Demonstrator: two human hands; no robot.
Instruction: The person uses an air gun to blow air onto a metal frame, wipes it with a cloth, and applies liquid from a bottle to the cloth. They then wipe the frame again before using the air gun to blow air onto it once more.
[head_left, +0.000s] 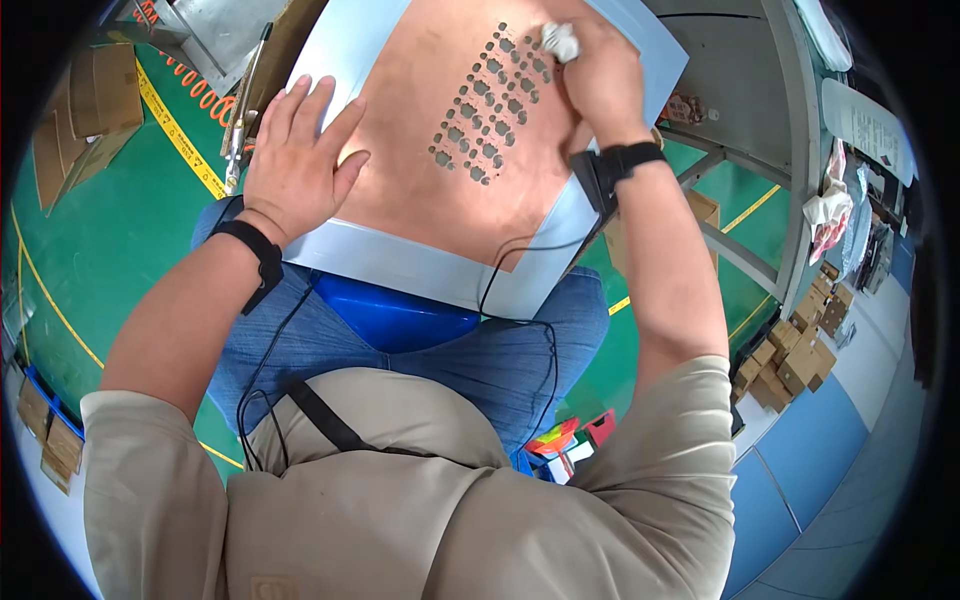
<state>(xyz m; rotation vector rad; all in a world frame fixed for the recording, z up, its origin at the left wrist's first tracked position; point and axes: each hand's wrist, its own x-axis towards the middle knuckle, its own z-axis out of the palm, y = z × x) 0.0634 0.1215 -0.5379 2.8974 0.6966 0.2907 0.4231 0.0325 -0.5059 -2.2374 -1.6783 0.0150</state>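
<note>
A copper-coloured sheet (400,180) with a patterned band of dark, irregular shapes lies in a pale frame (380,265) over my lap. My left hand (300,165) rests with fingers spread on the frame's left side and the edge of the sheet. At the upper right of the pattern, my right hand (605,90) holds a crumpled white wad (560,42), perhaps cloth, against the sheet. Black straps circle both wrists, with a thin cable trailing across the sheet's lower right.
A metal stand (750,265) is on the right, with cardboard boxes (805,360) beyond it. At the upper left are an open carton (90,120), an orange coiled hose (195,90) and a slim metal tool (238,140). A blue seat (385,310) shows between my legs.
</note>
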